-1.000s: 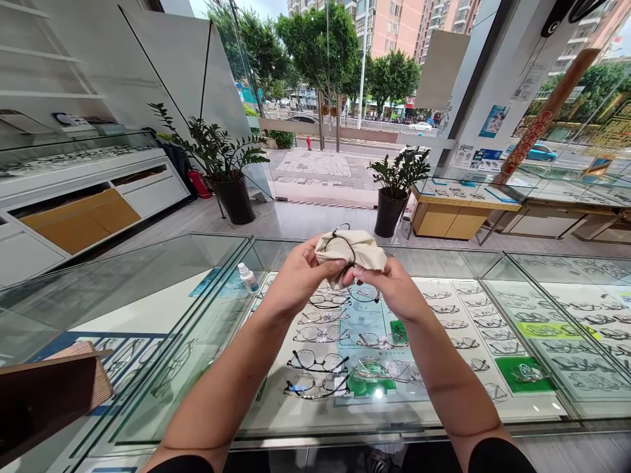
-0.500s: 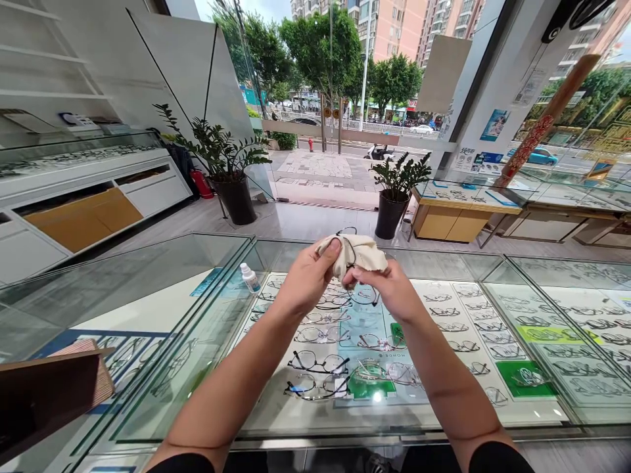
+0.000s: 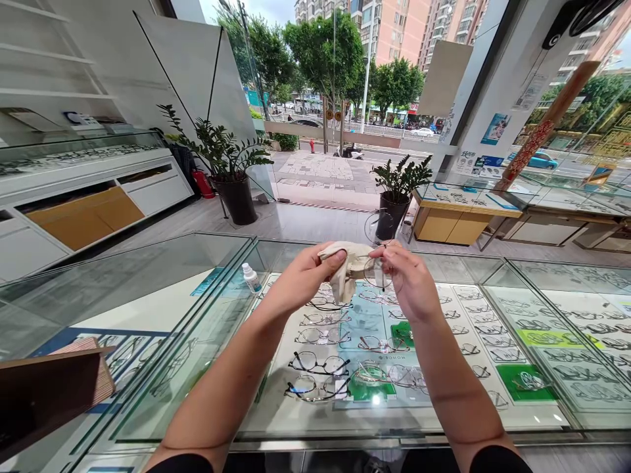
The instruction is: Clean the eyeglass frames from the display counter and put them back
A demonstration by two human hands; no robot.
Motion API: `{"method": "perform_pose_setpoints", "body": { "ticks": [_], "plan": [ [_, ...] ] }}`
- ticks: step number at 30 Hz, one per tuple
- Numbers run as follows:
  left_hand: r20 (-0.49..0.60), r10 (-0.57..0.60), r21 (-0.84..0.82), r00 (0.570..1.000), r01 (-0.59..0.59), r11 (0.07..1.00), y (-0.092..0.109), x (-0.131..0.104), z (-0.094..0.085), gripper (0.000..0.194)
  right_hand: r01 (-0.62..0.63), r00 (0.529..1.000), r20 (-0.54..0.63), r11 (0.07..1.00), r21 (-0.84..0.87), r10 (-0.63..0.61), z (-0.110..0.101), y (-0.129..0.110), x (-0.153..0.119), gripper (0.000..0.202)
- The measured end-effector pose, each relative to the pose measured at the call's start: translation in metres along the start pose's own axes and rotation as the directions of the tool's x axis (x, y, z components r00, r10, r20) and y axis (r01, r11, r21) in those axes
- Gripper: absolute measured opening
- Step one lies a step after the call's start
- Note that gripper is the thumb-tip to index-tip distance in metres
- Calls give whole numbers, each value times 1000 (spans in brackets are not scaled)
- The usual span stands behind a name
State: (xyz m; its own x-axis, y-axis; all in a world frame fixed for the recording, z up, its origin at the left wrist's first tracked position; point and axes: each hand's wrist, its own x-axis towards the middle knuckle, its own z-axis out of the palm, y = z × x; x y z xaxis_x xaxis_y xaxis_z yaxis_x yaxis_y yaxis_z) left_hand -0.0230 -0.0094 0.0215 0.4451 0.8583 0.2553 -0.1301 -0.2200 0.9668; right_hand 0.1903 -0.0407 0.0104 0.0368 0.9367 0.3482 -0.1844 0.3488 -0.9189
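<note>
Pinching cloth (image 3: 340, 284) in the left hand (image 3: 306, 270), thumb on top. Pinching glasses (image 3: 378, 227) between the lenses with thumb and fingertips of the right hand (image 3: 415, 279). Holding both above the counter (image 3: 345, 441), glasses turned on end, one lens over the other, the lower lens just in front of or against the cloth, hard to tell which. Facing rows of frames (image 3: 320, 362) inside the counter and, to the left, a bottle (image 3: 252, 279).

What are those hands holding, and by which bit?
The left hand pinches a pale cloth by its left end; the right hand holds glasses, seemingly near the bridge.
</note>
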Motion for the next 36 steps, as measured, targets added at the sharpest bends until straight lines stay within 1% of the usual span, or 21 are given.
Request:
{"method": "perform_pose_setpoints", "body": {
  "ticks": [2,3,5,7,10,13,17,19,22,25,27,29,33,36],
  "plan": [
    [70,4,63,998,-9,998,0,0,1,42,51,999,13,998,-34,-51,1,-1,0,17],
    [105,9,76,994,-17,997,0,0,3,41,55,998,34,998,-33,-54,2,-1,0,18],
    [160,16,75,987,-28,997,-1,1,8,41,18,996,88,1000,6,-19,4,0,0,19],
    [182,18,46,983,-27,999,-2,1,14,42,-61,989,142,995,78,50,6,3,0,19],
    [171,27,-31,985,-22,999,-4,0,21,45,-155,976,178,973,171,124,10,6,1,20],
    [159,9,-117,987,10,993,-7,-1,25,45,-157,980,151,968,198,128,14,7,2,22],
    [159,-49,-272,986,92,958,-15,0,30,43,-159,981,145,963,219,129,17,8,1,23],
    [114,-82,-356,990,118,927,-21,2,35,42,-155,984,128,960,232,127,19,8,0,24],
    [-3,-147,-452,989,129,883,-29,4,46,46,-120,991,82,963,242,103,20,10,-1,26],
    [-93,-172,-454,981,112,884,-34,2,56,52,-80,996,54,967,243,68,21,13,-1,26],
    [-86,-157,-405,984,110,907,-34,0,58,53,-80,996,51,969,234,70,21,14,0,26],
    [-37,-141,-364,989,118,924,-32,-2,57,52,-104,994,47,970,222,96,20,14,0,27],
    [63,-99,-362,993,115,925,-28,-3,49,50,-141,990,15,956,256,142,18,11,2,29],
    [74,-89,-357,993,110,928,-27,-2,45,44,-157,987,25,945,288,157,18,10,2,29]
  ]
}}
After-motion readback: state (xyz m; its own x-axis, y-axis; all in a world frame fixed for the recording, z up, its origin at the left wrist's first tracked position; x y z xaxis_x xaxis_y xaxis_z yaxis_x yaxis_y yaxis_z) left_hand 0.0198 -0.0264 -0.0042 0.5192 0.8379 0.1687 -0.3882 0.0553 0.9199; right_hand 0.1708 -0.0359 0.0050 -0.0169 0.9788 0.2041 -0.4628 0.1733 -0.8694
